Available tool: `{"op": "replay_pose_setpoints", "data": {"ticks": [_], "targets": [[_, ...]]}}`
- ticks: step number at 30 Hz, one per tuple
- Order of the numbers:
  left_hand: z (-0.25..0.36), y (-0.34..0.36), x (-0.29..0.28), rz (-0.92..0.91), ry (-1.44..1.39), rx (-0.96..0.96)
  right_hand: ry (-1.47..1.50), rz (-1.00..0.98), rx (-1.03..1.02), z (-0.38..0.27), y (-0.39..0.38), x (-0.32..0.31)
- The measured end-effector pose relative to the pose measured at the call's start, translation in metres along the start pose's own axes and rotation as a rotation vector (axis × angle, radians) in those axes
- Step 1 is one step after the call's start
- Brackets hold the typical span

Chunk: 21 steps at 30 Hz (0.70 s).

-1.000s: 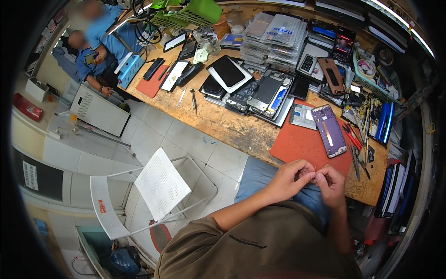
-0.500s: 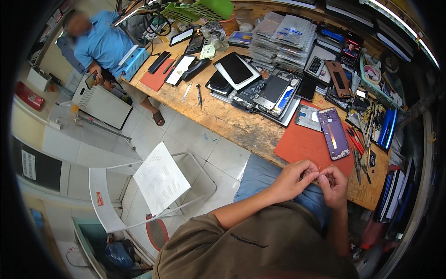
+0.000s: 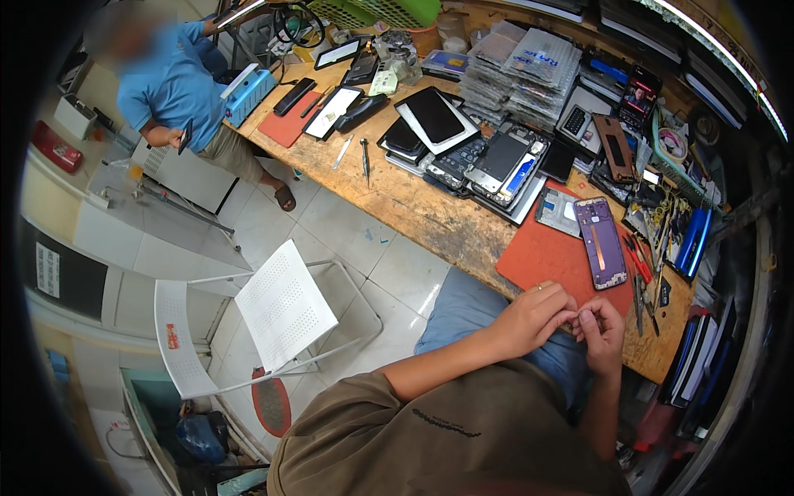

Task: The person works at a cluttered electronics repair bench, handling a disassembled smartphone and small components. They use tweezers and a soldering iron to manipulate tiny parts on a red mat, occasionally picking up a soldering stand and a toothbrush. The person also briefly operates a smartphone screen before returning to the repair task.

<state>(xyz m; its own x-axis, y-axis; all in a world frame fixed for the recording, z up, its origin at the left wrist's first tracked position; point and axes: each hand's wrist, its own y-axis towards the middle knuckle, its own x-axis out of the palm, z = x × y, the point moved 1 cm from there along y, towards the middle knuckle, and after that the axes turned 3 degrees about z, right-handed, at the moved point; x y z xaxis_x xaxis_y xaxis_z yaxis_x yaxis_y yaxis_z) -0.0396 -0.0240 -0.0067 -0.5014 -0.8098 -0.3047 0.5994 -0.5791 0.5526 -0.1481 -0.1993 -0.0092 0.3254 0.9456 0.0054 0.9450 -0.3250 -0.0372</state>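
Purple rectangular phone frame (image 3: 601, 248) lies on flat orange-red mat (image 3: 529, 256), R end of worn wooden bench (image 3: 397, 207), just beyond the hands; silver metal plate (image 3: 556, 210) right beside it, on its L. Bare L hand (image 3: 536, 314), w/ gold-coloured ring (image 3: 540, 287), & bare R hand (image 3: 601, 329) meet nr mat's front edge: fingers curled in, tips brought together, hardly any gap. Can't tell if they grip smth tiny. Red-handled tool (image 3: 642, 267) lies R of frame. Far L, co-worker in light-blue shirt (image 3: 165, 91) holds dark flat device (image 3: 185, 136).

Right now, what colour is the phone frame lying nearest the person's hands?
The phone frame is purple; it shows best in the head view.
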Motion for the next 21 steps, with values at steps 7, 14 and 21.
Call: {"op": "replay_pose_setpoints", "data": {"ticks": [7, 14, 21], "targets": [[-0.002, 0.002, 0.004, 0.024, -0.047, 0.178, 0.055, -0.172, -0.029, -0.003, 0.003, -0.011], [-0.006, 0.002, 0.004, 0.038, -0.06, 0.24, 0.066, -0.169, -0.012, -0.005, 0.001, -0.011], [-0.002, 0.005, 0.001, 0.031, -0.114, 0.211, 0.103, -0.139, -0.039, -0.005, 0.001, -0.012]]}}
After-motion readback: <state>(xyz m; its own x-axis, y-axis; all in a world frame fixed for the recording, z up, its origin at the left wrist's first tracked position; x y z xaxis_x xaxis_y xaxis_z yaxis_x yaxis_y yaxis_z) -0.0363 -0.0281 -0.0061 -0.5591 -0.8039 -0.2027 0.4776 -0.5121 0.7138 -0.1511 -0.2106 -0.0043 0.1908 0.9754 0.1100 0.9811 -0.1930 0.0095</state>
